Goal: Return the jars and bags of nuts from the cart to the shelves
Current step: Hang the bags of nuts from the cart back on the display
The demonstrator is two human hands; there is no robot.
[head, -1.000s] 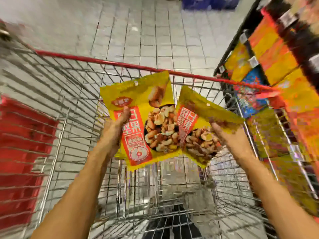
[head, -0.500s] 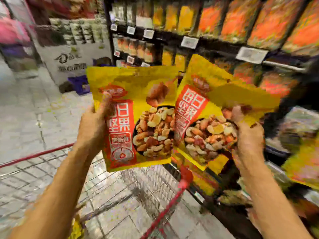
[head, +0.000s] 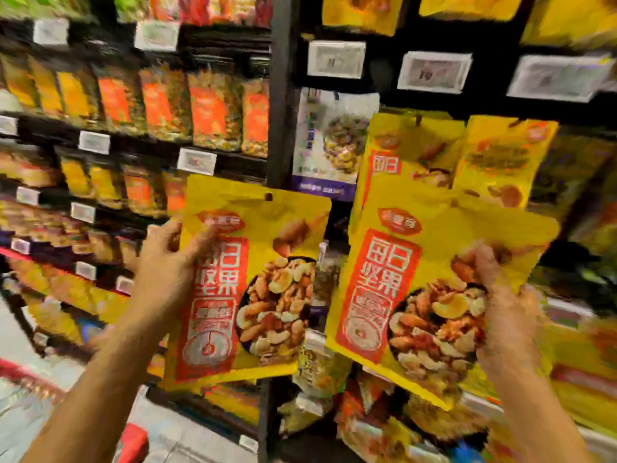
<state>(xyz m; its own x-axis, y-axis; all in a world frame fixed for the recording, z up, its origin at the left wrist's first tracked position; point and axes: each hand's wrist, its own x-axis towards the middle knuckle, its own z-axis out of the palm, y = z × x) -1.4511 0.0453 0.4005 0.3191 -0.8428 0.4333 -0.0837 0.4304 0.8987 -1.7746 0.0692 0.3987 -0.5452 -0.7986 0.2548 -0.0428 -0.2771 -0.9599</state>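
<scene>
Bags of mixed nuts, two alike, yellow with red label panels, held upright side by side in front of the shelves [head: 280, 128], resting on no shelf or hook. Left bag [head: 267, 248] gripped at its left edge by left hand [head: 167, 265], thumb across the front. Right bag [head: 384, 289] clamped at its right side by right hand [head: 500, 295], fingers curled over the printed nuts. Just behind and above the right bag, matching yellow bags [head: 407, 152] hanging under white price tags [head: 335, 60]: likely the proper spot. Blurred orange-labelled packs or jars [head: 207, 108] in rows to the left. Red corner [head: 133, 441], probably of the cart, low at left, contents out of view. By these signs: both bags out of the cart, neither yet hung, remaining stock impossible to tell.
</scene>
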